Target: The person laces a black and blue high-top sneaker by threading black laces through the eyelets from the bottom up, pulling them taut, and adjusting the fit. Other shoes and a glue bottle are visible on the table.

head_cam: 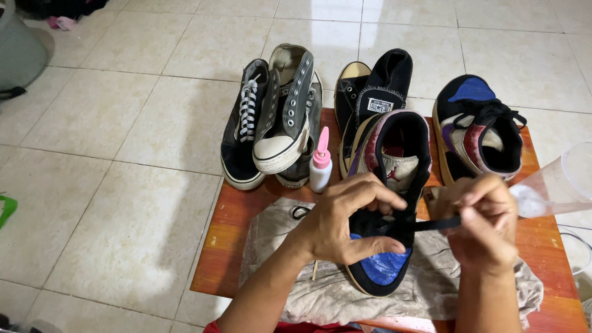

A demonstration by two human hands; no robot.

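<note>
Your right hand (487, 225) pinches a flat black lace (438, 224) and holds it taut, while your left hand (342, 219) clamps over the tongue of the blue-toed high-top shoe (385, 265), which lies on a dirty grey cloth (277, 246) on the low orange table (225, 240). The lace looks soft and limp, so grip it near the eyelets; the shoe seems light but floppy at the collar. Behind, a small white bottle with a pink cap (320, 163) stands upright, contents hidden. A clear plastic cup (564, 185) at right looks empty.
</note>
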